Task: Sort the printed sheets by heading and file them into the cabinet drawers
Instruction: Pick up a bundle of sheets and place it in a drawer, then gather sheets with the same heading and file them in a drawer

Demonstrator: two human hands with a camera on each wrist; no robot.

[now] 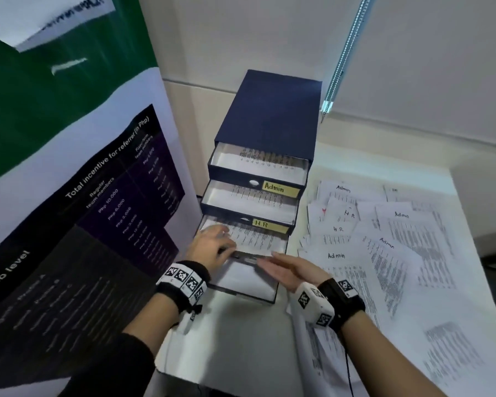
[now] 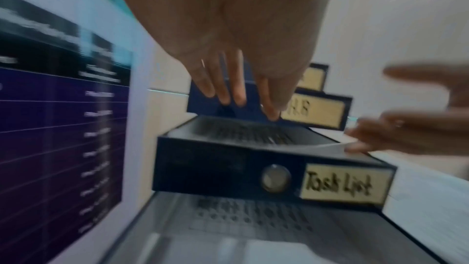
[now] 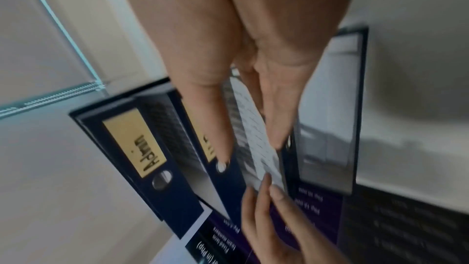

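A navy cabinet (image 1: 269, 110) has its drawers pulled out in steps, labelled Admin (image 1: 278, 188), HR (image 1: 265, 224) and Task List (image 2: 342, 184), with a bottom drawer (image 1: 241, 279) below. Each drawer holds printed paper. My left hand (image 1: 221, 243) lies flat, fingers spread, on the printed sheet (image 1: 252, 239) in the Task List drawer. My right hand (image 1: 269, 260) is stretched out with straight fingers at that drawer's front right corner, its fingertips touching the sheet's raised edge (image 2: 327, 147). In the right wrist view the sheet (image 3: 261, 148) runs beside my straight fingers (image 3: 276, 123).
Several loose sheets (image 1: 384, 239) headed Admin and HR are scattered over the white table (image 1: 241, 353) right of the cabinet. A tall printed banner (image 1: 83, 210) stands close on the left. A blind's chain (image 1: 344, 53) hangs by the wall behind.
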